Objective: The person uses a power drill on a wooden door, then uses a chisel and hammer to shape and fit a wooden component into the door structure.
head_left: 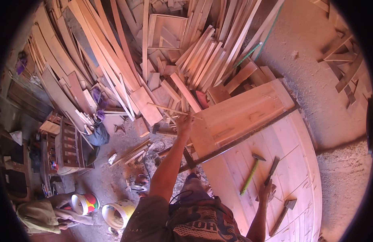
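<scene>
At the near-left corner of a wooden panel point(239, 115), my left hand point(184, 124) is closed on a thin wooden stick point(162, 107), which points out to the left. My right hand point(267, 191) is low over the plank worktop, its fingers curled at the lower end of a dark, flat, long tool point(272, 169); its exact kind does not show. Left of that tool lies a hammer point(251, 173) with a green handle. A second hammer point(283, 217) with a dark handle rests to the right of my right hand.
A long metal bar point(243, 139) runs along the panel's near edge. Stacked boards and offcuts point(110, 48) fill the far side. Two buckets point(118, 213) stand at the lower left, beside another person point(39, 215). Scrap wood point(347, 76) lies on the floor at the far right.
</scene>
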`<action>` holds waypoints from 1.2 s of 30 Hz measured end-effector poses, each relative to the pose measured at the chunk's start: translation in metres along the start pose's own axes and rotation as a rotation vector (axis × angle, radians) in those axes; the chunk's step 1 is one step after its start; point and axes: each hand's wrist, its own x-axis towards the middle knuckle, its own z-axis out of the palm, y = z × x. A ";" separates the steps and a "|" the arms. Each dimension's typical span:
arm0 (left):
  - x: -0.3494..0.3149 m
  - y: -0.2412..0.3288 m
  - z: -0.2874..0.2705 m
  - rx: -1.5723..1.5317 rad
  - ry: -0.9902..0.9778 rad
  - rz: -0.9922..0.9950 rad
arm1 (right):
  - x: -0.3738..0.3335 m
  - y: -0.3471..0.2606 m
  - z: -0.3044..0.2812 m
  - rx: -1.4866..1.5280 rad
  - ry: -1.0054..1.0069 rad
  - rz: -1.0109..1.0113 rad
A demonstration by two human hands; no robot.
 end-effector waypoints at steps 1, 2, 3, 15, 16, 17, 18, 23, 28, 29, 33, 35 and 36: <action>0.005 -0.002 0.004 -0.013 0.005 0.007 | 0.004 0.011 0.011 -0.005 0.085 -0.070; 0.012 -0.009 0.004 -0.022 0.012 0.020 | 0.004 0.006 0.011 -0.006 0.167 -0.145; 0.018 -0.015 0.004 -0.030 0.020 0.032 | 0.006 0.000 0.014 0.045 0.170 -0.198; 0.036 -0.029 -0.002 0.485 -0.094 0.261 | -0.016 -0.057 0.063 0.341 0.114 -0.336; 0.036 -0.025 -0.001 0.509 -0.163 0.298 | -0.015 -0.053 0.064 0.334 0.125 -0.334; 0.036 -0.019 -0.006 0.540 -0.220 0.335 | -0.014 -0.057 0.065 0.332 0.125 -0.342; 0.035 -0.013 -0.009 0.572 -0.279 0.371 | -0.015 -0.059 0.064 0.321 0.111 -0.342; 0.039 0.013 -0.007 0.728 -0.485 0.452 | -0.011 -0.068 0.059 0.249 0.008 -0.259; 0.054 0.007 0.019 0.835 -0.579 0.416 | 0.015 -0.075 0.060 0.625 -0.140 -0.020; 0.054 0.005 0.015 0.834 -0.592 0.369 | 0.011 -0.087 0.044 0.850 -0.298 0.172; 0.069 0.012 0.019 0.534 -0.518 0.408 | -0.009 -0.127 0.001 0.940 -0.321 0.124; 0.054 0.058 0.062 0.381 -0.593 0.346 | -0.023 -0.153 -0.042 0.914 -0.262 -0.063; 0.051 0.070 0.071 0.344 -0.569 0.332 | -0.028 -0.173 -0.062 0.901 -0.246 -0.178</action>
